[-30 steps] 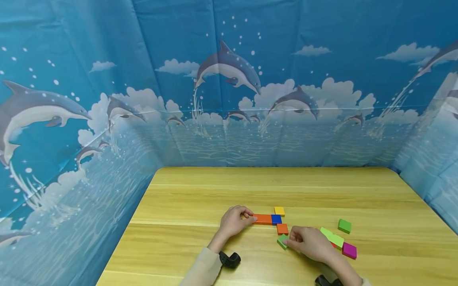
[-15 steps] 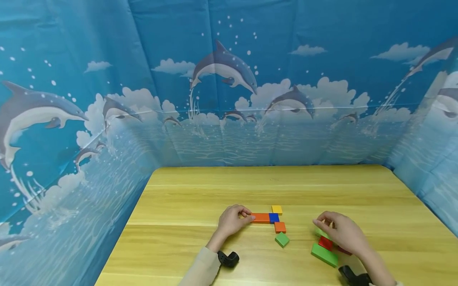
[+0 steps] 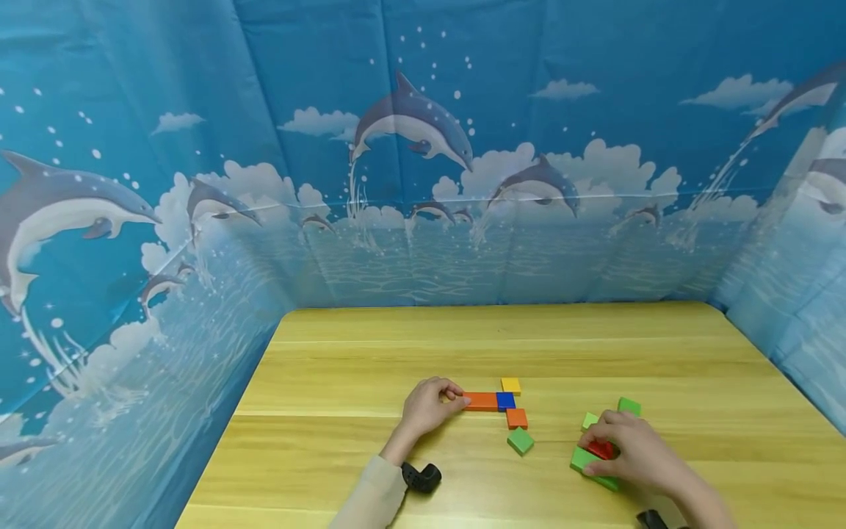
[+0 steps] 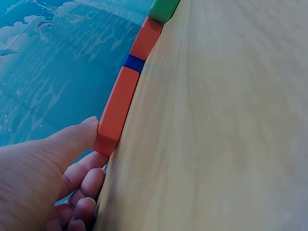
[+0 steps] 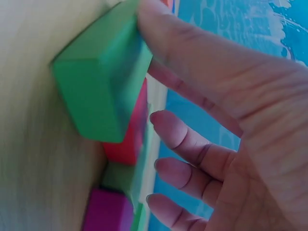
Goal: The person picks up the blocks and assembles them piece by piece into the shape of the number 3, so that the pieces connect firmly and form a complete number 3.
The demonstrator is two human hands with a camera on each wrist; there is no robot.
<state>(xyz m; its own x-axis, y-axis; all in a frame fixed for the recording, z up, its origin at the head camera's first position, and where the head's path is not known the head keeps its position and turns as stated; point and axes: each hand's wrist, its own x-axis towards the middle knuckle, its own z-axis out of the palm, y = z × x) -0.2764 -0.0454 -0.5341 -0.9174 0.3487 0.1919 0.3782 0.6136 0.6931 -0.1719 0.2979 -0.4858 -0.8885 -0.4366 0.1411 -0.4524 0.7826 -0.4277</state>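
In the head view my left hand holds the left end of a long orange block between thumb and fingertips. A blue square block meets its right end, with a yellow block above and an orange square block below. A green square block lies turned at an angle under that. On the right, my right hand takes a long green block between thumb and index finger; its other fingers are loosely bent. A red block sits right behind it, partly covered by the hand.
Beyond the right hand lie a light green block and a green block. A purple block shows in the right wrist view. Dolphin-print curtains surround the wooden table at the back and sides.
My right hand let go of the green square block, moved right to the other blocks, then came down onto the long green block. My left hand stays at the long orange block.
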